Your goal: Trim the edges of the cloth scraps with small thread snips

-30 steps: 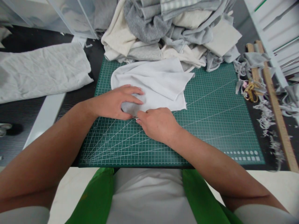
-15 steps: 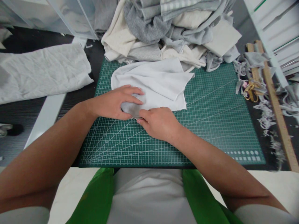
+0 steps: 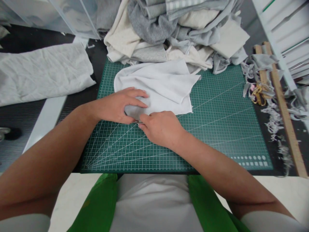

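White cloth (image 3: 166,87) lies folded on the green cutting mat (image 3: 217,129). At its lower left is a small grey fabric piece (image 3: 135,112). My left hand (image 3: 120,104) rests on the grey piece and the white cloth with its fingers spread. Just to the right, my right hand (image 3: 161,127) is closed, thumb and forefinger pinching at the lower edge of the grey piece. A thin, shiny bit shows between the two hands, mostly hidden by the fingers, too small to name.
Behind the mat is a heap of grey and cream cloths (image 3: 154,29). Another pale cloth (image 3: 45,74) lies at left. On the right are gold-handled scissors (image 3: 258,95), fabric scraps (image 3: 272,120) and a wooden ruler (image 3: 285,112). Clear plastic bins (image 3: 70,16) stand at the back left.
My right hand has shifted slightly left along the grey piece's lower edge, closer to my left thumb. My left hand keeps its place on the cloth.
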### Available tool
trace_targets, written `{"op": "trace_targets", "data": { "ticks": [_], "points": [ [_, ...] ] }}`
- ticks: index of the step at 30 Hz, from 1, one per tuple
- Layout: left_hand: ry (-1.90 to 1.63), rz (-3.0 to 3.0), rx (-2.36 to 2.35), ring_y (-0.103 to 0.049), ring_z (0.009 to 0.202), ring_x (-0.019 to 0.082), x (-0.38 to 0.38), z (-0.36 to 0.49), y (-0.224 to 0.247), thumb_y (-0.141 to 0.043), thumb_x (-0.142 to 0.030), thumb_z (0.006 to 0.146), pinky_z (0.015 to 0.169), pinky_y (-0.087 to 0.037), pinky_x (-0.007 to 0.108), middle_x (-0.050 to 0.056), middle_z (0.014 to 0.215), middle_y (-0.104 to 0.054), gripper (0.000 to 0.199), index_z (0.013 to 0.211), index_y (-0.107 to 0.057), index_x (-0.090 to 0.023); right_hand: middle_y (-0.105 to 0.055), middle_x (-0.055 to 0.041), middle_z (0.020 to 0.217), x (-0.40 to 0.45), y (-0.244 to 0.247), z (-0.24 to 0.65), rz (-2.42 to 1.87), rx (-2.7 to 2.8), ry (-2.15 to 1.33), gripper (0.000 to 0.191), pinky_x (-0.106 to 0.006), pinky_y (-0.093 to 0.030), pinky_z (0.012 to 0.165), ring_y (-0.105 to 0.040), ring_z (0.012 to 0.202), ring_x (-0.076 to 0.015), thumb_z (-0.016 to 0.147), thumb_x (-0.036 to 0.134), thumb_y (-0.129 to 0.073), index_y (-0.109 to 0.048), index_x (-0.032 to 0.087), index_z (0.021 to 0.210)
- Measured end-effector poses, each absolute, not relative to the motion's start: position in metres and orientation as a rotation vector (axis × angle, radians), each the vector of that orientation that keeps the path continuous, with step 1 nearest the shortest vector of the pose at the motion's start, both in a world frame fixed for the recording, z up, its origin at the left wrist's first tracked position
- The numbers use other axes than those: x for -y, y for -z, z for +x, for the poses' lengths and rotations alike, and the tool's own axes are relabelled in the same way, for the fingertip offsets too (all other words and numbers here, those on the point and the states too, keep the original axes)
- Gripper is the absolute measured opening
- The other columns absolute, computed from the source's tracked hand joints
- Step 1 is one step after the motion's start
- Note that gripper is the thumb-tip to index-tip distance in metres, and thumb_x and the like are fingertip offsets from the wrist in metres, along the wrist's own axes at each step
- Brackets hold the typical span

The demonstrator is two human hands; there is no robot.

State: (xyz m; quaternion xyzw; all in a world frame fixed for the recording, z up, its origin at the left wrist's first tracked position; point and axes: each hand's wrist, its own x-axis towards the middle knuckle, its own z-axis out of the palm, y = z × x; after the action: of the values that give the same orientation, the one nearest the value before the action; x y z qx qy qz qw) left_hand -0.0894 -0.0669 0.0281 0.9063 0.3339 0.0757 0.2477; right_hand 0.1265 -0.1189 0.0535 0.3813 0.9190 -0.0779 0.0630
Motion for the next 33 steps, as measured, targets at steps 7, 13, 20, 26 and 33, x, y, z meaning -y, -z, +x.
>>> {"op": "trace_targets", "data": {
  "ticks": [7,13,20,26,33],
  "points": [
    [-0.184,2.484,-0.913,-0.036,0.143,0.027,0.0663,-0.0897,-0.0272,-0.067,-0.033,0.074,0.121,-0.027,0.042,0.000,0.152,-0.044,0.055,0.129,-0.061,-0.030,-0.074,-0.0064,0.085,0.1193,-0.0539,0.1263,1.146,-2.778,0.228,0.031,-0.032,-0.040,0.059,-0.070,0.074,-0.0245,0.101,0.039,-0.037,-0.062,0.023,0.109],
    [-0.208,2.506,-0.898,-0.038,0.142,0.027,0.0667,-0.0888,-0.0281,-0.066,-0.033,0.075,0.121,-0.027,0.041,0.003,0.150,-0.046,0.054,0.128,-0.062,-0.026,-0.075,-0.0055,0.090,0.1179,-0.0504,0.1287,1.146,-2.786,0.264,0.032,-0.033,-0.041,0.060,-0.070,0.077,-0.0257,0.101,0.041,-0.037,-0.061,0.024,0.112],
    [-0.213,2.495,-0.897,-0.037,0.142,0.026,0.0668,-0.0895,-0.0270,-0.065,-0.032,0.075,0.121,-0.027,0.039,0.003,0.150,-0.046,0.053,0.128,-0.062,-0.025,-0.074,-0.0052,0.085,0.1193,-0.0505,0.1274,1.157,-2.817,0.249,0.031,-0.032,-0.040,0.058,-0.070,0.073,-0.0254,0.101,0.040,-0.038,-0.062,0.023,0.108],
    [-0.205,2.486,-0.899,-0.038,0.142,0.027,0.0666,-0.0894,-0.0284,-0.066,-0.030,0.074,0.121,-0.028,0.040,0.004,0.150,-0.045,0.054,0.128,-0.062,-0.024,-0.074,-0.0059,0.082,0.1208,-0.0506,0.1252,1.160,-2.808,0.211,0.031,-0.032,-0.038,0.056,-0.070,0.071,-0.0246,0.102,0.038,-0.036,-0.063,0.022,0.105],
    [-0.198,2.473,-0.911,-0.038,0.142,0.028,0.0668,-0.0891,-0.0290,-0.067,-0.033,0.074,0.121,-0.027,0.041,0.002,0.151,-0.044,0.055,0.128,-0.062,-0.026,-0.073,-0.0055,0.078,0.1194,-0.0494,0.1245,1.156,-2.823,0.199,0.028,-0.031,-0.037,0.054,-0.069,0.067,-0.0243,0.101,0.037,-0.040,-0.063,0.022,0.102]
  ]
}}
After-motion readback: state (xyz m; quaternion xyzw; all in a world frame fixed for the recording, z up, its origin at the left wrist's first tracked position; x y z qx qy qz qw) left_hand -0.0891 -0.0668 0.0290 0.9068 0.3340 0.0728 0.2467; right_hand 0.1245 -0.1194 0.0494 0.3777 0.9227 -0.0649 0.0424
